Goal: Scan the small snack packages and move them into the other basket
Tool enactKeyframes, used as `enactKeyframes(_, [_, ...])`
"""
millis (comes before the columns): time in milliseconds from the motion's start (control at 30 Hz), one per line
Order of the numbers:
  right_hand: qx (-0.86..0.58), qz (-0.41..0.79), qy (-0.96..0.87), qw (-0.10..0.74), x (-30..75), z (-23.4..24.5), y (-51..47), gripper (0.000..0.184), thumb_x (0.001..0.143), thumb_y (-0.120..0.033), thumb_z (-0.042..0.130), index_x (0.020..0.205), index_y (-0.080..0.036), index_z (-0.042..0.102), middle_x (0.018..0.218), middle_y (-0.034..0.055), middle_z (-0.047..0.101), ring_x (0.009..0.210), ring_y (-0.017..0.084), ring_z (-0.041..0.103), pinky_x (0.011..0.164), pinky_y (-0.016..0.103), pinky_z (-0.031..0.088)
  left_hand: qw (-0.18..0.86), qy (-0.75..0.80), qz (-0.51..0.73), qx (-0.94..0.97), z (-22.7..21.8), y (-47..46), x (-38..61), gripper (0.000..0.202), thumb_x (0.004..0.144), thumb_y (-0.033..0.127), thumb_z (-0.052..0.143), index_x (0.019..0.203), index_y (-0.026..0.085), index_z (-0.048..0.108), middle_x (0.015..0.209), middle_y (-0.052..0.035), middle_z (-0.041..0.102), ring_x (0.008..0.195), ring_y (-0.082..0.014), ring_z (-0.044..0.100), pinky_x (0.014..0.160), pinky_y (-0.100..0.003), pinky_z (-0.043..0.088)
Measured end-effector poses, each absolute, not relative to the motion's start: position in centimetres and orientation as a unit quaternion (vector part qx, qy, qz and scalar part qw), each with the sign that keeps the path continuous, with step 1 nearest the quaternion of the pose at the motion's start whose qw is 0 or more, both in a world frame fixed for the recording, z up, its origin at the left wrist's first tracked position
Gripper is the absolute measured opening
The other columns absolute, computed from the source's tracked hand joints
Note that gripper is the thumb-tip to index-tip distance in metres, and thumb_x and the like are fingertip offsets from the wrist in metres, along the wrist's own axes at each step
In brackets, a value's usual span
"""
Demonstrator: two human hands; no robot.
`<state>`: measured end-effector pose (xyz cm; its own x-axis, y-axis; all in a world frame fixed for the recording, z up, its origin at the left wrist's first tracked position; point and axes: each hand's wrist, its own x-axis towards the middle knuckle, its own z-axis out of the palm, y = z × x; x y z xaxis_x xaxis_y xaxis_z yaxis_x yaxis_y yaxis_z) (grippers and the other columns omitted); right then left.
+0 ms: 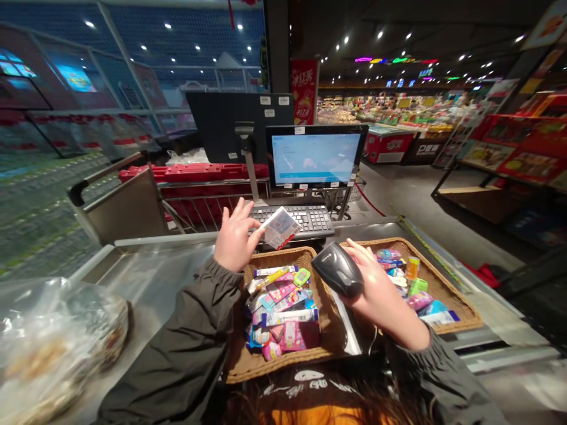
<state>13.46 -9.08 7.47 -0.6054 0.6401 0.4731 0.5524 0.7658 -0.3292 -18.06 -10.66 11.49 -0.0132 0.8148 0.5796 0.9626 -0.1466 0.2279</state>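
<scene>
My left hand (237, 236) pinches the edge of a small flat packet (280, 228), white with a bluish picture and red at its lower edge. It is held up in front of the keyboard (314, 218), above the left basket. A black handheld barcode scanner (339, 270) is in my right hand (372, 283), its head turned toward the packet. Below my hands, the left wicker basket (234, 366) holds many small colourful sweets and toys (283, 313). To the right, a second wicker basket (469, 310) holds similar packets, partly hidden behind my right hand.
A lit monitor (315, 156) stands behind the keyboard, beside a dark screen (230, 121) seen from its back. Clear plastic bags (53, 342) lie on the metal counter (150, 283) at left. Beyond are a shopping cart (204, 203) and a red-sided freezer (390, 144).
</scene>
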Motion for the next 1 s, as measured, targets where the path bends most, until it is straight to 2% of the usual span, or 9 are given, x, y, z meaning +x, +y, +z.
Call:
enactKeyframes(267, [-0.338, 0.076, -0.896, 0.278, 12.7, 7.4, -10.0, 0.052, 0.076, -0.023, 0.064, 0.127, -0.016, 0.06, 0.136, 0.0203, 0.059, 0.14, 0.043, 0.041, 0.111, 0.071, 0.03, 0.094, -0.65, -0.3, -0.692, 11.1, -11.2, -19.5, 0.02, 0.09, 0.027, 0.052, 0.079, 0.017, 0.066, 0.146, -0.0173, 0.052, 0.147, -0.0323, 0.033, 0.118, -0.064, 0.019])
enactKeyframes(600, [-0.347, 0.095, -0.891, 0.277, 12.8, 7.8, -11.0, 0.053, 0.075, -0.023, 0.065, 0.127, -0.021, 0.059, 0.135, 0.0166, 0.06, 0.139, 0.043, 0.042, 0.109, 0.074, 0.03, 0.074, -0.652, -0.303, -0.691, 10.9, -11.4, -19.5, 0.021, 0.089, 0.028, 0.053, 0.078, 0.017, 0.067, 0.145, -0.0165, 0.053, 0.146, -0.0322, 0.035, 0.117, -0.065, 0.02])
enactKeyframes(700, [-0.346, 0.095, -0.89, 0.282, 12.8, 7.7, -11.2, 0.055, 0.074, -0.023, 0.066, 0.129, -0.02, 0.058, 0.134, 0.0169, 0.061, 0.138, 0.042, 0.043, 0.11, 0.071, 0.032, 0.054, -0.658, -0.304, -0.687, 10.7, -11.4, -19.6, 0.02, 0.088, 0.029, 0.054, 0.078, 0.017, 0.068, 0.145, -0.0159, 0.054, 0.145, -0.0328, 0.035, 0.117, -0.066, 0.021])
enactKeyframes(833, [-0.34, 0.094, -0.89, 0.29, 12.8, 7.5, -11.2, 0.048, 0.071, -0.022, 0.069, 0.119, -0.018, 0.063, 0.13, 0.0179, 0.062, 0.135, 0.041, 0.046, 0.109, 0.066, 0.037, 0.03, -0.664, -0.304, -0.683, 10.0, -11.3, -19.7, 0.021, 0.087, 0.03, 0.055, 0.079, 0.018, 0.069, 0.145, -0.0153, 0.054, 0.145, -0.0324, 0.036, 0.117, -0.066, 0.02])
enactKeyframes(1000, [-0.344, 0.093, -0.889, 0.285, 12.9, 6.9, -11.2, 0.044, 0.072, -0.023, 0.069, 0.115, -0.017, 0.064, 0.131, 0.0183, 0.061, 0.135, 0.042, 0.045, 0.109, 0.068, 0.036, 0.002, -0.675, -0.292, -0.677, 9.1, -11.1, -19.7, 0.019, 0.086, 0.03, 0.056, 0.079, 0.019, 0.069, 0.145, -0.0148, 0.054, 0.146, -0.0325, 0.035, 0.115, -0.069, 0.02])
